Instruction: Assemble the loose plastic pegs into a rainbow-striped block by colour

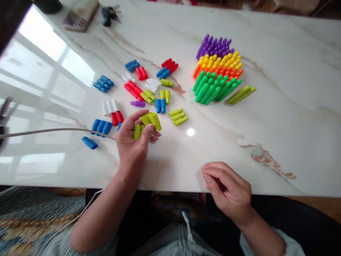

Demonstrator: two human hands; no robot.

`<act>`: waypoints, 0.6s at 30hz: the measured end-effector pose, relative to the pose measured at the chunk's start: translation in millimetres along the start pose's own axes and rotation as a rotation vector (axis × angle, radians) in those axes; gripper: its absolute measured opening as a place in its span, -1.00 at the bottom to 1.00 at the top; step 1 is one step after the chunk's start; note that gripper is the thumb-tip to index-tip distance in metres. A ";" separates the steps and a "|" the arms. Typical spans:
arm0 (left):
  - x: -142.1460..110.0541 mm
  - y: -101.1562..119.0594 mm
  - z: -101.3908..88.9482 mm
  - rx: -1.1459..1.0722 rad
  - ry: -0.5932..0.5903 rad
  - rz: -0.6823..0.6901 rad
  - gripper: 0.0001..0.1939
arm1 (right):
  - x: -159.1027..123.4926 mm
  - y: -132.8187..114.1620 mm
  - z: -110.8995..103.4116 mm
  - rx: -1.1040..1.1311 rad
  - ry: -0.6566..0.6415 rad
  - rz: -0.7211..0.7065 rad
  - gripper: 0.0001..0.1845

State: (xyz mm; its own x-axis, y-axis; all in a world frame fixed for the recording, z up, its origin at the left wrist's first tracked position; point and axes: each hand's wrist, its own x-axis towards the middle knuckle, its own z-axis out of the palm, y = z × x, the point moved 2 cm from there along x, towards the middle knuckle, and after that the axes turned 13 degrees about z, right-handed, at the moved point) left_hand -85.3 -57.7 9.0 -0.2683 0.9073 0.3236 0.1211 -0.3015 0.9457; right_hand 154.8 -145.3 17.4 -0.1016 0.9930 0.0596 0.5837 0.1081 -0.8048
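Note:
My left hand (pixel 135 137) is closed around several yellow-green bullet-shaped plastic pieces (pixel 151 121), held just above the table. A joined yellow-green group (pixel 178 117) lies to the right of its fingertips. Around it are scattered blue pieces (pixel 101 127), red pieces (pixel 117 118), white pieces (pixel 109 107) and one purple piece (pixel 137 104). Near the table's front edge, my right hand (pixel 229 188) is closed, with fingers curled and thumb against the index finger. I see nothing in it.
Sorted rows of purple (pixel 214 47), yellow (pixel 221 61), orange (pixel 218 73) and green pieces (pixel 215 88) stand at the back right, beside yellow-green sticks (pixel 241 95). A cable (pixel 58 131) runs to my left wrist. Keys (pixel 108 16) lie at the far left.

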 end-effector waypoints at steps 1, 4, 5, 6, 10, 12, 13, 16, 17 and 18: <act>0.2 -0.4 0.5 -0.014 -0.003 -0.008 -0.63 | -0.1 0.5 1.0 0.001 0.009 -0.004 -0.77; 1.4 -1.7 1.0 -0.050 -0.009 -0.026 -0.64 | 0.5 1.8 4.0 0.012 0.051 -0.032 -0.81; 1.8 -1.6 0.6 -0.049 0.000 -0.022 -0.65 | 0.8 2.0 4.9 0.018 0.067 -0.047 -0.83; 2.1 -1.4 0.2 -0.051 0.010 -0.020 -0.65 | 1.3 2.0 6.0 0.024 0.083 -0.057 -0.86; 0.4 0.2 0.4 -0.032 -0.025 -0.028 -0.66 | 10.1 -2.0 16.0 0.064 0.108 0.040 -0.92; -1.2 0.1 1.4 -0.025 -0.051 -0.024 -0.66 | 22.5 -9.7 26.9 0.126 0.093 0.141 -0.86; -1.8 -0.4 2.1 -0.021 -0.070 -0.016 -0.66 | 31.0 -15.6 33.8 0.172 0.086 0.181 -0.78; -2.0 -2.7 3.7 0.012 -0.105 0.034 -0.67 | 62.0 -38.6 56.6 0.304 0.110 0.188 -0.48; -1.7 -3.4 4.1 0.032 -0.116 0.056 -0.68 | 72.5 -45.9 64.1 0.326 0.122 0.170 -0.43; -1.1 -4.0 4.4 0.053 -0.123 0.080 -0.69 | 82.3 -51.8 71.1 0.343 0.129 0.156 -0.43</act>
State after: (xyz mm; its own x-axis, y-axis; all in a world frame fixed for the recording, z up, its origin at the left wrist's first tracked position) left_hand -81.3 -56.3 4.7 -0.1366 0.9112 0.3887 0.1888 -0.3612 0.9132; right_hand 58.9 -72.5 22.0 0.0821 0.9964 -0.0225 0.2792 -0.0447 -0.9592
